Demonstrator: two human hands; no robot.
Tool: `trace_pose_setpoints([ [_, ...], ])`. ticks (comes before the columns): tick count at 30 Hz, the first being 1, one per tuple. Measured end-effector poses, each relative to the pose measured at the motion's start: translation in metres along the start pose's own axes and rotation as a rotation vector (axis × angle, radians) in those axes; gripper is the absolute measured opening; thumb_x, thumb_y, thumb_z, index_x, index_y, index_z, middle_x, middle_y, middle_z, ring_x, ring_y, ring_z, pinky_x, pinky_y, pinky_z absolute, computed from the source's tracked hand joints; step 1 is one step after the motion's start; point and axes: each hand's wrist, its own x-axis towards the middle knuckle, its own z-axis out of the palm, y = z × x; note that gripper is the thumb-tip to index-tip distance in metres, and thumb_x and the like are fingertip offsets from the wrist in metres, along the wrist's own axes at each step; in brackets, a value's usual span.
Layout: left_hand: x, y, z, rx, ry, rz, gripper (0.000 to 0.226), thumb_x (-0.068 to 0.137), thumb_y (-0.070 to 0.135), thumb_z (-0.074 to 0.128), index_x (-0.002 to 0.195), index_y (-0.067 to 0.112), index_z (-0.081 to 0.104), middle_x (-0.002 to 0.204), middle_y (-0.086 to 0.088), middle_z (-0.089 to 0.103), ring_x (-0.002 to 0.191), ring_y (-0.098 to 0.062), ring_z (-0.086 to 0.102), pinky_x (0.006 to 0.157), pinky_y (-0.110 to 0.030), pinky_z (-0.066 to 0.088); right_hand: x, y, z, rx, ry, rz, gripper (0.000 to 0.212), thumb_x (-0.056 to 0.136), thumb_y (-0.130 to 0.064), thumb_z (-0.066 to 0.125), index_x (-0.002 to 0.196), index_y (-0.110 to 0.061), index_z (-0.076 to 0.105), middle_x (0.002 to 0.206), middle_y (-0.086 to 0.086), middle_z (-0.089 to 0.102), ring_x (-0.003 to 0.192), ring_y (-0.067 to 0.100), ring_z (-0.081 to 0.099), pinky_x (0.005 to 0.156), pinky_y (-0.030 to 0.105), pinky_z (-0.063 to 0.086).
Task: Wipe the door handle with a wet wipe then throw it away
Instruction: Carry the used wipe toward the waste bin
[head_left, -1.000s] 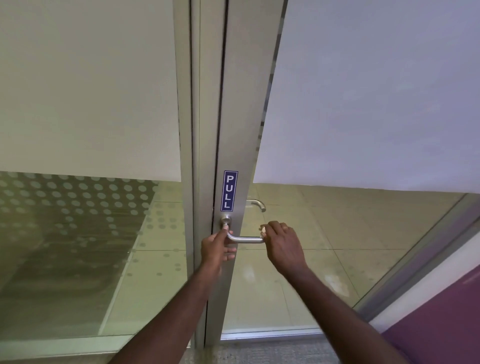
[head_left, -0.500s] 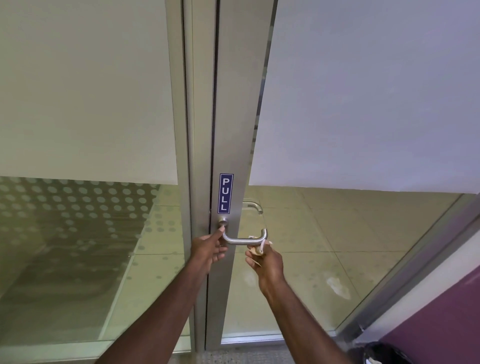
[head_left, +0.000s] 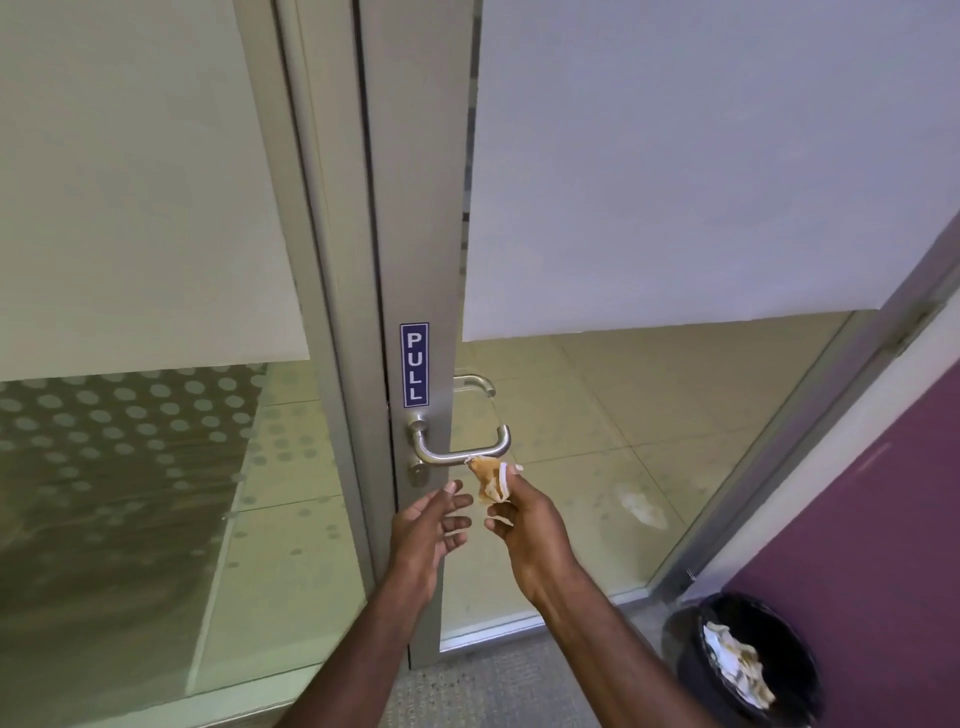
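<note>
My right hand (head_left: 524, 525) pinches the wet wipe (head_left: 491, 480) between thumb and fingers, clamped on it. The wipe is crumpled, stained brownish, its top corner touching or just under the underside of the door handle (head_left: 462, 448); I can't tell if there's actual contact. My left hand (head_left: 428, 525) is spread with fingers apart, holding nothing, palm turned toward the right hand, just beside the wipe and below the handle, not touching either.

The handle is a silver lever, horizontal bar with an upturned end, mounted on the grey metal door stile (head_left: 415, 208). A keyhole cylinder (head_left: 417, 474) sits just under its base. A blue PULL sign (head_left: 414, 365) is stuck upright on the stile right above the handle. A second handle (head_left: 475, 383) shows through the glass on the far side.

The glass door panel (head_left: 675, 156) is frosted on top and clear below, with tiled floor (head_left: 597, 415) seen through it. At lower right a black bin (head_left: 748, 662) stands on the floor, well apart from the hands, against a purple wall (head_left: 857, 519), with crumpled wipes (head_left: 735, 665) in it.
</note>
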Motion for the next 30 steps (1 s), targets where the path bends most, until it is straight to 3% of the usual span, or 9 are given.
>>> trace_pose_setpoints([
  [3, -0.015, -0.01, 0.023, 0.002, -0.141, 0.044, 0.02, 0.091, 0.028, 0.07, 0.102, 0.014, 0.079, 0.089, -0.007, 0.078, 0.068, -0.018, 0.069, 0.058, -0.029, 0.054, -0.008, -0.009, -0.02, -0.065, -0.046, -0.058, 0.031, 0.1, -0.034, 0.051, 0.115, -0.024, 0.077, 0.095, -0.005, 0.075, 0.072, 0.002, 0.06, 0.071, 0.025, 0.044],
  [5, -0.021, -0.012, 0.041, 0.049, -0.183, 0.091, 0.014, 0.094, 0.021, 0.068, 0.091, 0.016, 0.081, 0.083, -0.008, 0.077, 0.066, -0.017, 0.069, 0.058, -0.027, 0.055, -0.013, -0.018, -0.037, -0.1, -0.034, -0.098, 0.026, 0.098, -0.027, 0.056, 0.112, -0.018, 0.077, 0.094, 0.001, 0.075, 0.076, 0.008, 0.061, 0.066, 0.024, 0.044],
  [9, -0.024, -0.018, 0.088, 0.214, -0.193, 0.194, 0.015, 0.088, 0.007, 0.074, 0.076, 0.014, 0.077, 0.069, -0.007, 0.075, 0.056, -0.016, 0.064, 0.051, -0.023, 0.052, -0.019, -0.036, -0.087, -0.229, 0.188, -0.21, 0.016, 0.091, -0.016, 0.068, 0.104, -0.019, 0.076, 0.091, 0.001, 0.075, 0.079, 0.015, 0.063, 0.062, 0.026, 0.048],
  [12, -0.023, -0.026, 0.132, 0.317, -0.189, 0.284, 0.014, 0.084, 0.004, 0.079, 0.074, 0.012, 0.073, 0.06, 0.001, 0.071, 0.05, -0.011, 0.062, 0.047, -0.022, 0.051, -0.027, -0.052, -0.137, -0.471, 0.442, -0.461, 0.023, 0.091, -0.021, 0.072, 0.113, -0.029, 0.07, 0.103, -0.005, 0.069, 0.091, 0.009, 0.064, 0.07, 0.025, 0.051],
  [15, -0.026, -0.043, 0.191, 0.409, -0.249, 0.316, 0.012, 0.083, 0.005, 0.081, 0.074, 0.011, 0.074, 0.062, 0.003, 0.072, 0.054, -0.01, 0.064, 0.049, -0.022, 0.051, -0.036, -0.072, -0.193, -0.584, 0.395, -0.592, 0.026, 0.09, -0.024, 0.074, 0.114, -0.031, 0.072, 0.106, -0.011, 0.068, 0.09, 0.005, 0.065, 0.068, 0.022, 0.052],
  [18, -0.034, -0.067, 0.257, 0.478, -0.389, 0.298, 0.015, 0.083, 0.008, 0.08, 0.073, 0.017, 0.076, 0.061, 0.003, 0.072, 0.058, -0.009, 0.065, 0.054, -0.021, 0.052, -0.037, -0.09, -0.249, -0.663, 0.354, -0.581, 0.03, 0.086, -0.021, 0.077, 0.115, -0.03, 0.073, 0.101, -0.011, 0.069, 0.088, 0.007, 0.067, 0.068, 0.026, 0.053],
  [22, -0.042, -0.106, 0.34, 0.554, -0.538, 0.253, 0.019, 0.091, 0.012, 0.072, 0.076, 0.022, 0.079, 0.065, 0.005, 0.074, 0.063, -0.005, 0.065, 0.057, -0.021, 0.052, -0.027, -0.108, -0.335, -0.638, 0.487, -0.542, 0.01, 0.086, -0.02, 0.077, 0.095, -0.024, 0.076, 0.087, -0.011, 0.075, 0.079, 0.004, 0.068, 0.07, 0.025, 0.055],
  [26, -0.038, -0.149, 0.4, 0.558, -0.454, 0.241, 0.018, 0.095, 0.014, 0.067, 0.08, 0.018, 0.076, 0.076, -0.001, 0.076, 0.066, -0.013, 0.062, 0.056, -0.026, 0.051, -0.015, -0.12, -0.436, -0.613, 0.681, -0.439, 0.004, 0.085, -0.021, 0.077, 0.088, -0.022, 0.075, 0.079, -0.012, 0.075, 0.073, 0.004, 0.069, 0.064, 0.025, 0.052],
  [30, -0.027, -0.18, 0.426, 0.58, -0.403, 0.205, 0.022, 0.098, 0.014, 0.063, 0.078, 0.016, 0.072, 0.073, 0.004, 0.076, 0.063, -0.011, 0.062, 0.056, -0.026, 0.052, -0.008, -0.125, -0.524, -0.742, 0.849, -0.258, 0.014, 0.086, -0.022, 0.075, 0.1, -0.02, 0.075, 0.087, -0.004, 0.076, 0.077, 0.018, 0.069, 0.063, 0.031, 0.052],
])
